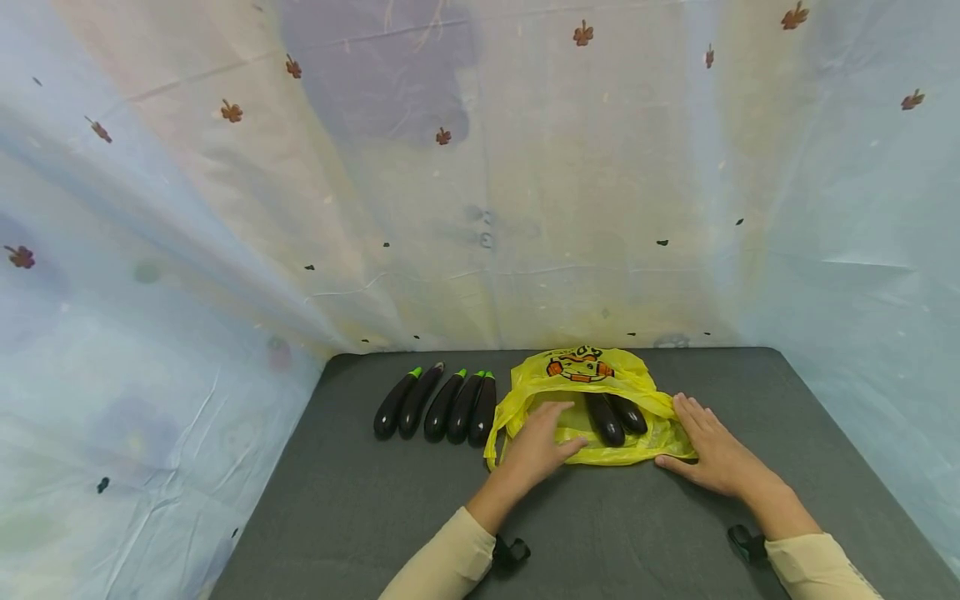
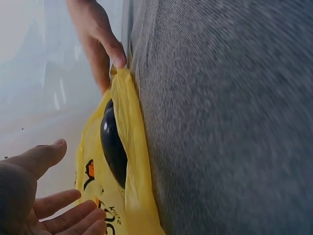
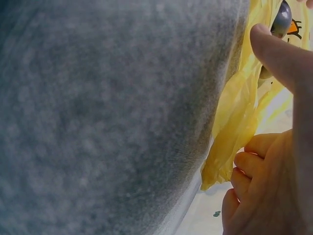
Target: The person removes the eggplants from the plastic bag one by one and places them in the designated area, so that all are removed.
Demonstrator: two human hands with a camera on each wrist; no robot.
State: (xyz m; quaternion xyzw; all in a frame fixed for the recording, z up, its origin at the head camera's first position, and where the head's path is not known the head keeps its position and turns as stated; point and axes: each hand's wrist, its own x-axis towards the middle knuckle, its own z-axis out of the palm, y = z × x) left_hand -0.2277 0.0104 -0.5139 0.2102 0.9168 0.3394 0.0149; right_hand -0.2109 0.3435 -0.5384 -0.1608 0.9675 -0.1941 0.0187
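- Leaf-printed pale sheeting [image 1: 525, 167] is hanging behind and beside a dark grey tabletop [image 1: 360, 517].
- Yellow plastic bag [image 1: 532, 377] is lying on the tabletop, its mouth gaping toward me.
- Two eggplants [image 1: 604, 419] are resting side by side inside, showing through the opening.
- Five more eggplants [image 1: 443, 410] are lying in a row left of the bag.
- Left hand [image 1: 538, 446]: I am holding it at the mouth's left part, thumb and fingers spread, gripping nothing.
- Right hand [image 1: 712, 454]: I am touching the bag's right edge, thumb and fingers standing apart.
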